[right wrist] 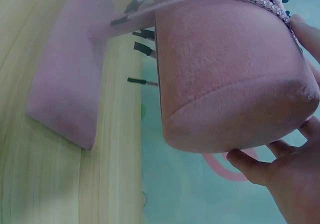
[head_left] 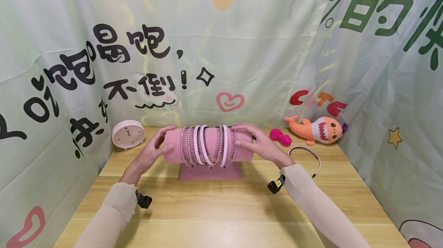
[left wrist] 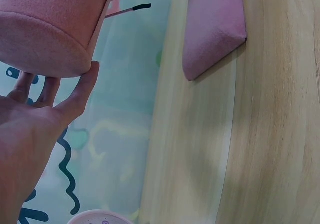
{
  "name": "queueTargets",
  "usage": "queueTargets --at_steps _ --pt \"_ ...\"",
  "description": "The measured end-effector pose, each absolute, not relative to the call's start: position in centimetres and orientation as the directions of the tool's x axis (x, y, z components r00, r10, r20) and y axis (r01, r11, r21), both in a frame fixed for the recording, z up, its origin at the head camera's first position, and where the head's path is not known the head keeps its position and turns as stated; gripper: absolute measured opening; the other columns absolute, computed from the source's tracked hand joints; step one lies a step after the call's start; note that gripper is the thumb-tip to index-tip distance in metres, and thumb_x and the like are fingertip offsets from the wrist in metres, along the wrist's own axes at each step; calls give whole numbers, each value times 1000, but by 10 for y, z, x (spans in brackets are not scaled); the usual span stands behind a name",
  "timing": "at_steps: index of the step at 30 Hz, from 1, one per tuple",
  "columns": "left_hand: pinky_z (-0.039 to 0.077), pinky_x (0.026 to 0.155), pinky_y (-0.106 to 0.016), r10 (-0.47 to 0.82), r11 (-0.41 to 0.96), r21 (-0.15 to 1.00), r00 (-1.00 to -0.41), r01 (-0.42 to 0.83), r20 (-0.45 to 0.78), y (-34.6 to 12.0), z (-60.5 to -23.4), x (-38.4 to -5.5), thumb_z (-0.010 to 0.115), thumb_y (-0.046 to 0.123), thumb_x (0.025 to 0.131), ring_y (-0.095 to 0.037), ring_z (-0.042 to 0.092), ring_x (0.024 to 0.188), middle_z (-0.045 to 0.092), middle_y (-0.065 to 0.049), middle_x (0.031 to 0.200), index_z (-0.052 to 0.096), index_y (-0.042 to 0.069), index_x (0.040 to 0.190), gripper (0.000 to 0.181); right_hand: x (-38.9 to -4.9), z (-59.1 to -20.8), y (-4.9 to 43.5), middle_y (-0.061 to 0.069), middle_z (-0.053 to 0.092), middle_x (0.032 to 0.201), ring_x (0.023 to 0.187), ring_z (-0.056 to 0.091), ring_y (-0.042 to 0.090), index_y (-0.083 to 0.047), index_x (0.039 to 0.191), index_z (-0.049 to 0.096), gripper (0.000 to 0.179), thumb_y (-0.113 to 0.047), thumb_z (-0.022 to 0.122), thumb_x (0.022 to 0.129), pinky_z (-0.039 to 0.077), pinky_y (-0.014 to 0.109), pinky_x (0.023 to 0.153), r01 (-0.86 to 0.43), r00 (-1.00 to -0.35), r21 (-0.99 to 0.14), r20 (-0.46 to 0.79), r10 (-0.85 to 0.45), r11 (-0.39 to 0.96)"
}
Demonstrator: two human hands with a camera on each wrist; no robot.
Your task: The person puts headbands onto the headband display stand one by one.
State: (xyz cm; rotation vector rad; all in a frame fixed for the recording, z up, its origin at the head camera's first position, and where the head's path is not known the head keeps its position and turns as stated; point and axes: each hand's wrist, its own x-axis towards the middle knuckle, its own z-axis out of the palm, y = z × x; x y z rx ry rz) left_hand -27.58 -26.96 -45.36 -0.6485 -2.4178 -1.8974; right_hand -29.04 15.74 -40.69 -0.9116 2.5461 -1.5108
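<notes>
A pink velvet headband stand [head_left: 174, 146], a horizontal roll on a foot [head_left: 211, 174], stands in the middle of the table in the head view. Several headbands ring the roll, among them a white headband [head_left: 224, 146] and a sparkly headband [head_left: 184, 146]. My left hand [head_left: 152, 152] grips the roll's left end, thumb in front and fingers on top and behind. At the right end my right hand [head_left: 259, 144] holds the roll, its thumb across the front beside the outermost headband. The right wrist view shows fingertips right at that sparkly band [right wrist: 260, 1].
On the wooden table [head_left: 194, 217], a loose headband [head_left: 309, 150] lies right of the stand. Behind it are bright pink hair ties [head_left: 280, 137] and an orange plush shark [head_left: 315, 129]. A pink clock [head_left: 128, 134] stands back left. Printed curtains [head_left: 263, 67] enclose the table.
</notes>
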Motion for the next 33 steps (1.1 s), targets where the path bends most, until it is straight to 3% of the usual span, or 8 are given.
queueTargets --at_steps 6,16,28,33 --pt "37 120 -52 317 188 930 -916 317 248 -270 -453 -276 63 13 106 -27 42 150 43 -11 165 39 17 165 64 -290 -407 153 -8 57 160 151 50 23 -36 148 65 48 -34 79 102 41 59 122 -502 -812 -786 284 -510 361" --pt "38 120 -48 319 187 930 -915 317 247 -271 -454 -277 63 14 107 -27 41 151 42 -10 166 39 18 166 64 -292 -408 147 0 59 158 151 51 26 -27 148 66 49 -27 80 102 39 58 124 -539 -799 -762 329 -503 358" --pt "38 120 -50 325 184 929 -912 322 251 -269 -454 -276 62 14 107 -28 41 150 43 -8 166 39 18 165 64 -286 -410 170 -5 54 162 159 41 30 -32 154 60 49 -37 73 106 31 66 129 -424 -855 -849 260 -449 316" --pt "38 120 -52 324 186 929 -912 321 251 -269 -455 -276 62 14 107 -30 41 150 43 -10 166 39 18 166 63 -285 -412 193 7 50 166 156 45 41 -20 157 57 49 -28 68 110 41 64 123 -391 -864 -877 246 -438 279"
